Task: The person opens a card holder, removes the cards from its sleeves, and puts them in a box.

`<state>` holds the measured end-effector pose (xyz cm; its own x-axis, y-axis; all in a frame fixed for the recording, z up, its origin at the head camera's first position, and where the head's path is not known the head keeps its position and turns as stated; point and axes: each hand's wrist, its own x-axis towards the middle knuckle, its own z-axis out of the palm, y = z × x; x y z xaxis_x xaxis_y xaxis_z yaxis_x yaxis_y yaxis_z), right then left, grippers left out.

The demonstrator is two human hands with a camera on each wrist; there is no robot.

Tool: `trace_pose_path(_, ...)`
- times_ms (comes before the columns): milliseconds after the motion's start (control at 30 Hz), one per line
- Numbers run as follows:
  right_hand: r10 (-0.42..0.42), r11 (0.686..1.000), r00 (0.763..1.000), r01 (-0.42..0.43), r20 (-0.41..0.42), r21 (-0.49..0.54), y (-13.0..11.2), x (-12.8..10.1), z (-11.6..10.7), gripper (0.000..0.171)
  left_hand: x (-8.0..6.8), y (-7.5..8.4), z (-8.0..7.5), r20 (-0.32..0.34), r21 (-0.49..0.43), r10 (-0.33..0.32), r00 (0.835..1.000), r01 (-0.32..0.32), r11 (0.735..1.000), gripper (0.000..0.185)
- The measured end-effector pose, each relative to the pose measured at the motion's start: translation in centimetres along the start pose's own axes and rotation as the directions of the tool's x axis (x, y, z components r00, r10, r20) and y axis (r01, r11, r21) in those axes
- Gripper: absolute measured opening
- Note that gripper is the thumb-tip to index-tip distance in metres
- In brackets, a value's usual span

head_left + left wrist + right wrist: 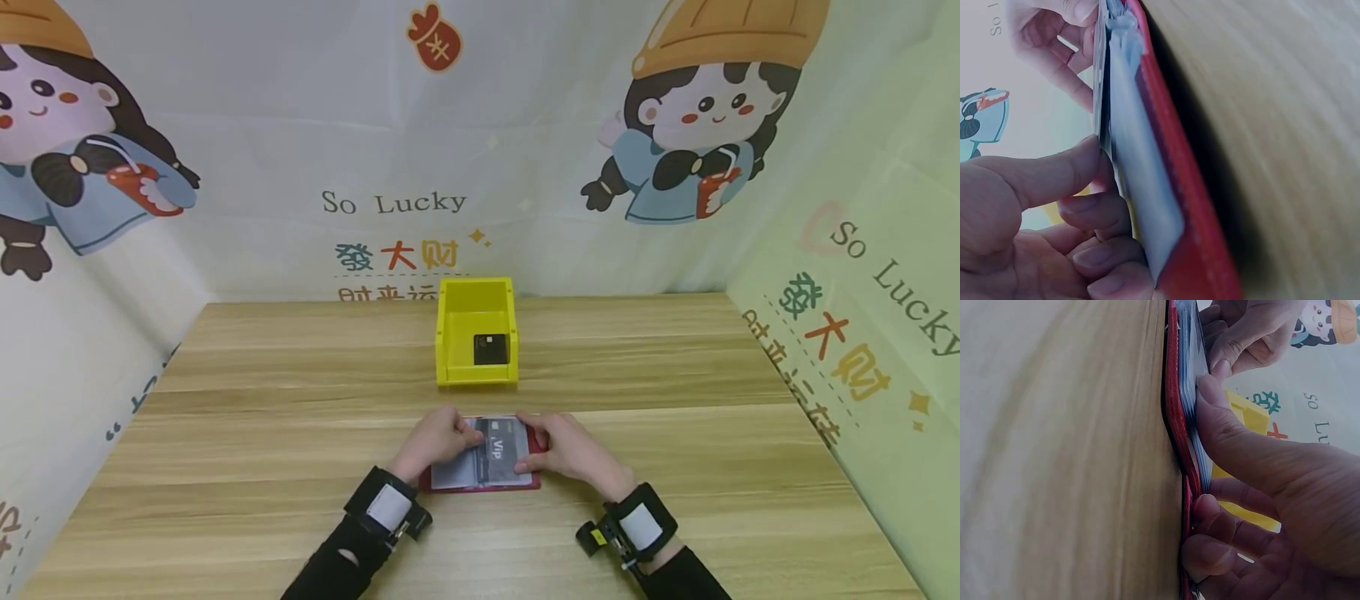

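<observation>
A red card holder [480, 479] lies open on the table [225, 433], near the yellow bin [477, 329]. The left hand [435, 440] pinches a grey card [495, 446] at its sleeves; the right hand [566, 446] grips the holder's right edge.

Both forearms are in black sleeves, and the left sleeve [337, 565] has a small tear. A black band with a white patch wraps each wrist, left band [387, 507] and right band [642, 525]. A small black-and-yellow device [594, 537] sits beside the right band.
</observation>
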<state>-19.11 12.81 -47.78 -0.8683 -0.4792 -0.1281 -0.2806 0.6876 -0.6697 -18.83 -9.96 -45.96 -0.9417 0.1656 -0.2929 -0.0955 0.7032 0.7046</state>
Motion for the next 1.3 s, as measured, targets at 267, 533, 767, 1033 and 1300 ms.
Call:
trace_pose_path(267,-0.006,1.0,1.0,0.006,-0.001,-0.008,-0.1,0.0,0.0,0.077,-0.2,-0.2,-0.9,0.008,0.015,0.008,1.0,-0.008,1.0,0.03)
trace_pose_path(533,-0.018,1.0,1.0,0.018,0.001,-0.003,-0.1,-0.1,-0.1,0.077,0.2,-0.4,-0.2,-0.002,0.006,0.017,1.0,-0.017,1.0,0.038)
trace_pose_path(767,-0.003,1.0,1.0,0.003,-0.006,-0.013,-0.2,-0.1,0.0,0.078,0.3,-1.2,-1.0,0.018,-0.018,0.032,0.999,-0.032,0.999,0.034)
trace_pose_path(1033,-0.008,1.0,1.0,0.008,-0.009,0.002,-0.2,-0.1,-0.1,0.077,0.0,-1.7,-2.4,0.026,-0.125,0.024,0.999,-0.021,0.992,0.026)
trace_pose_path(1300,-0.015,1.0,1.0,0.015,-0.013,0.0,-0.1,0.0,-0.1,0.078,-0.1,-1.5,-2.9,-0.008,-0.333,-0.027,1.0,0.023,0.943,0.018)
